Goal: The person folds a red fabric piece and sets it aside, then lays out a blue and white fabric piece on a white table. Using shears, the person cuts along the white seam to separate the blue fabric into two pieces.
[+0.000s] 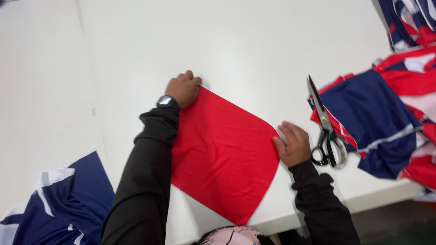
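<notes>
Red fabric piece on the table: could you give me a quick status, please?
Left hand flat on red fabric piece, far corner. Right hand pressing its right edge. Fabric spread flat on white table. Scissors beside right hand, untouched.

No packages, labels or signs are showing. One small screen is showing: the dark, squarish face of a wristwatch [164,100], sitting on the left wrist by the black sleeve, catching pale light.

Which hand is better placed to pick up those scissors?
The right hand, probably. It rests on the red cloth's edge right beside the scissors, while the left hand presses the cloth's far corner, across the table.
</notes>
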